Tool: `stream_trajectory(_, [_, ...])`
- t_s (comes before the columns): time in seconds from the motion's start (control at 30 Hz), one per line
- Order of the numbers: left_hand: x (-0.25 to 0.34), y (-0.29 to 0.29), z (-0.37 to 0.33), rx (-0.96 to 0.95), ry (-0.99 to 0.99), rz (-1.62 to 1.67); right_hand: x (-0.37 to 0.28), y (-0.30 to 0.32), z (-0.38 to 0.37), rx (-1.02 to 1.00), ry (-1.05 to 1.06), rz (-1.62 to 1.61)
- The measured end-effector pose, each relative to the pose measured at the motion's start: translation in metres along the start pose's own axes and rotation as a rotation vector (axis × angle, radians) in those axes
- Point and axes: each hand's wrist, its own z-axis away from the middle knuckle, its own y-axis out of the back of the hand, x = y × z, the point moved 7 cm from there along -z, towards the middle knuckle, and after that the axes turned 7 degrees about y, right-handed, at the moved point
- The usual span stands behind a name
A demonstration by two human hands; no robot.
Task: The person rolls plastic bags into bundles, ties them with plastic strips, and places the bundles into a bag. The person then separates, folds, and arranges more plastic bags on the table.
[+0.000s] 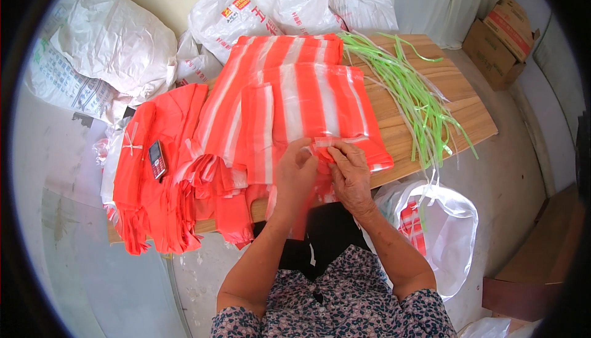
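Folded orange-red and white striped plastic bags [314, 101] lie in a flat stack on the wooden table before me. At the near edge of the top bag, my right hand [351, 175] is closed, thumb and fingers pinching a gathered part of the plastic. Close beside it, my left hand [294, 169] has its fingers curled in and slightly blurred; what they hold, if anything, is hidden. Loose red plastic hangs below the hands over the table's edge. To the left lies a bundle of red plastic bags [175, 215], with a small mobile phone [157, 160] resting on it.
Green and clear plastic strips [425, 116] spread across the right of the wooden table [465, 107]. An open white sack [452, 233] stands below them, striped plastic inside. Stuffed white sacks [117, 36] line the back and left. Cardboard boxes [502, 43] stand far right.
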Motion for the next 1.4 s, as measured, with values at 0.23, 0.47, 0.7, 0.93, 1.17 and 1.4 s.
stream_trajectory(0.23, [0.001,-0.005,-0.002,0.069,-0.097,-0.196,-0.006,0.007,0.003,-0.030,0.072,0.074])
stream_trajectory(0.47, [-0.001,0.003,-0.001,0.160,-0.158,-0.277,-0.013,-0.001,-0.001,-0.129,0.066,0.003])
stream_trajectory(0.7, [0.048,-0.002,0.036,0.191,-0.861,-0.598,-0.002,-0.017,0.012,-0.188,0.084,0.135])
stream_trajectory(0.93, [0.025,-0.009,0.036,-0.033,-0.850,-0.981,0.006,-0.012,0.006,-0.232,-0.025,-0.078])
stream_trajectory(1.17, [0.012,-0.005,0.030,-0.003,-0.817,-1.021,-0.012,-0.002,-0.037,-0.216,0.044,-0.073])
stream_trajectory(1.4, [0.003,-0.003,0.029,-0.058,-0.795,-0.966,-0.031,-0.081,-0.118,-0.249,0.230,-0.035])
